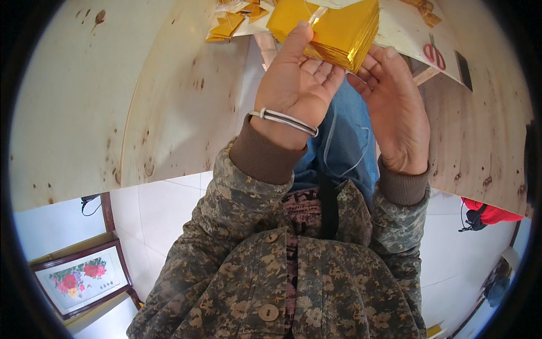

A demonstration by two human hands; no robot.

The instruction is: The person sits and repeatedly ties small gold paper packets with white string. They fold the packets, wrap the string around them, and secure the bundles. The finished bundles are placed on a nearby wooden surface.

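Observation:
A thick stack of shiny gold foil sheets (339, 34) is held up at the top of the view, with a narrow clear band round it. My left hand (302, 79) grips the stack, thumb on top and fingers underneath; a silver bangle (285, 121) circles that wrist. Close by the stack's lower right corner is my right hand (395, 104), its fingers loosely curved and apart from the thumb. Whether its fingertips touch the sheets I cannot tell.
Folded gold foil pieces (228, 25) lie on the work surface beyond my left hand. Red-handled scissors (433, 55) rest at the right, near a dark strip (464, 70). Wooden boards (186, 96) flank both sides. A framed flower picture (83, 278) stands at lower left.

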